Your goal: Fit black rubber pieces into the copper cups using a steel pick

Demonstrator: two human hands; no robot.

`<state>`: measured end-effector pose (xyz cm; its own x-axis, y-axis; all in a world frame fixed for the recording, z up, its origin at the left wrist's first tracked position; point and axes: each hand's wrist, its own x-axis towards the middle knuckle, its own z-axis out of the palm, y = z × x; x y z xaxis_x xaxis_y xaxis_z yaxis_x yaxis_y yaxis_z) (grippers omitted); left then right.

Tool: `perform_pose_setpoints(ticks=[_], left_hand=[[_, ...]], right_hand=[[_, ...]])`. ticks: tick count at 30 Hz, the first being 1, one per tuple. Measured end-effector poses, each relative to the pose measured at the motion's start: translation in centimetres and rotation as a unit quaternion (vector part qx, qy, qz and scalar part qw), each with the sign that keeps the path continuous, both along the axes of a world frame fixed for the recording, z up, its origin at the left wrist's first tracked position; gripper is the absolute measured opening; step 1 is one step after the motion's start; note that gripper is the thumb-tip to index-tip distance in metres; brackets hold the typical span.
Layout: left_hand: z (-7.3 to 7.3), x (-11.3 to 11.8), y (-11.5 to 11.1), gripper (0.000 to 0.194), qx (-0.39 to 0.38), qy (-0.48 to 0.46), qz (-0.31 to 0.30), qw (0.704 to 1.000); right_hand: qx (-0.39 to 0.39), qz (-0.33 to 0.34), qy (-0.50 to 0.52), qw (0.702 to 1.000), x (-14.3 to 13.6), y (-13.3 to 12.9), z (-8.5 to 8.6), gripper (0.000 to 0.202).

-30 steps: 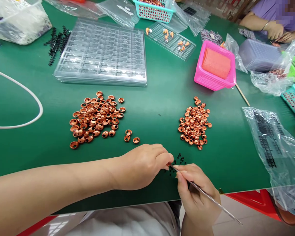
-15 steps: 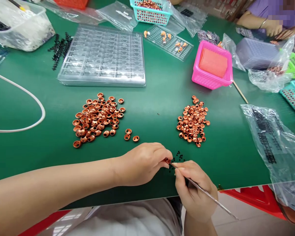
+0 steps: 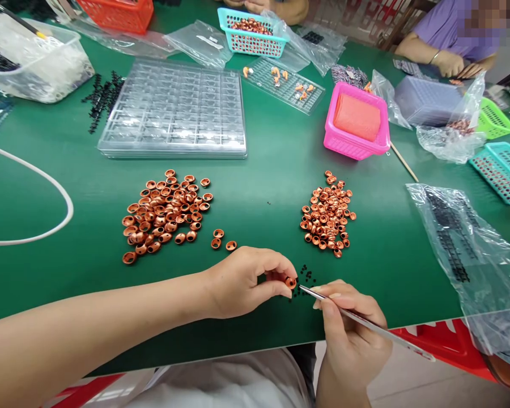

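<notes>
While left hand (image 3: pixel 240 283) pinches one small copper-coloured cup-shaped piece (image 3: pixel 291 283) over the green desk (image 3: pixel 261 175), right hand (image 3: pixel 355 334) grips a slim silver metal tool (image 3: pixel 368 323), long axis slanting up-left, tip just right of the piece.

1 copper-coloured cup (image 3: pixel 290 283): shiny, rounded, dark opening showing, held | slim silvery tool (image 3: pixel 365 322): slanting, tip just beside cup | black bits (image 3: pixel 308 274): tiny, scattered near tip

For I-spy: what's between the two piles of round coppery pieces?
The head view shows three loose coppery pieces and a tiny black speck on the green tabletop.
</notes>
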<state>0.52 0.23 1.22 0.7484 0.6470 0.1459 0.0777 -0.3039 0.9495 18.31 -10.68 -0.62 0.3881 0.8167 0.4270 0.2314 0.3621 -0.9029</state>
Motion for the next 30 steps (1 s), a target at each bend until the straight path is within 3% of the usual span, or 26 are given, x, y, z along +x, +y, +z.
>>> perform_pose_setpoints(ticks=[8, 30], left_hand=[[0.03, -0.14, -0.35, 0.009, 0.132, 0.033, -0.001, 0.991], [0.12, -0.24, -0.39, 0.010, 0.158, 0.027, 0.007, 0.987]], right_hand=[[-0.002, 0.029, -0.127, 0.991, -0.06, -0.19, -0.27, 0.034], [-0.019, 0.046, -0.151, 0.987, -0.16, -0.09, -0.02, 0.034]])
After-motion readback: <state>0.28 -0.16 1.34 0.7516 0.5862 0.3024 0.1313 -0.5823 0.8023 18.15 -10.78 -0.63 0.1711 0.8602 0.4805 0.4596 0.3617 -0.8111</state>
